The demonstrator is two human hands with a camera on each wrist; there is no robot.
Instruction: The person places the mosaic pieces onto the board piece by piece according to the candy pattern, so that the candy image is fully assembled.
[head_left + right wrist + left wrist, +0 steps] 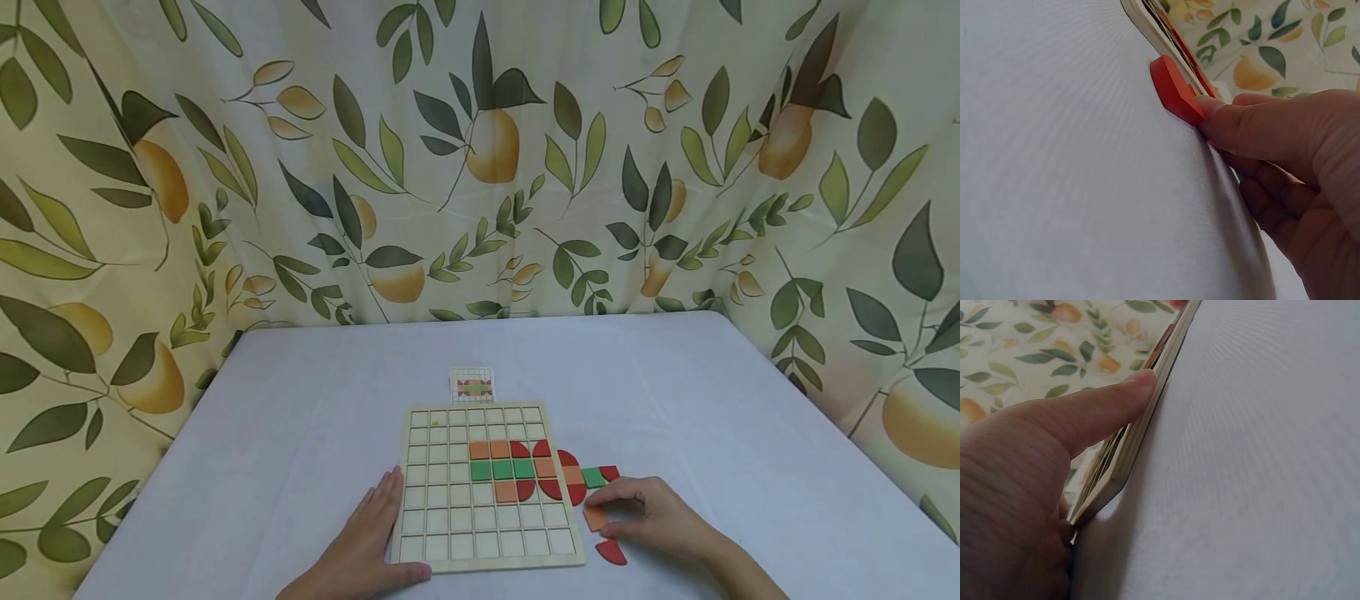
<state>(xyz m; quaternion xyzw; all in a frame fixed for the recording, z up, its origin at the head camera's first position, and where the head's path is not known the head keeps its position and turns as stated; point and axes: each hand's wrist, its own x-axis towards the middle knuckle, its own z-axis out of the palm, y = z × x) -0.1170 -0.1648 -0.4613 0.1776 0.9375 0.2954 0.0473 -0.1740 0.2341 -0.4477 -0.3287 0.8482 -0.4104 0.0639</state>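
A wooden grid board (450,521) lies on the table, with orange, green and red tiles in its right half. My left hand (362,533) rests against the board's left edge, fingers extended; its thumb (1110,403) touches the front edge. Beyond the board's right side, my right hand (660,521) pinches an orange square tile (595,520) between thumb and forefinger. Close by lies a red quarter-round tile (612,552), also seen as a thick red piece (1172,90) beside the thumb in the right wrist view. Most of the orange tile is hidden there.
Loose red tiles (567,457), an orange tile (573,475) and a green tile (593,477) lie along the board's right edge. A small pattern card (472,375) lies behind the board. Leaf-and-fruit curtains (495,250) surround the white-covered table (300,400).
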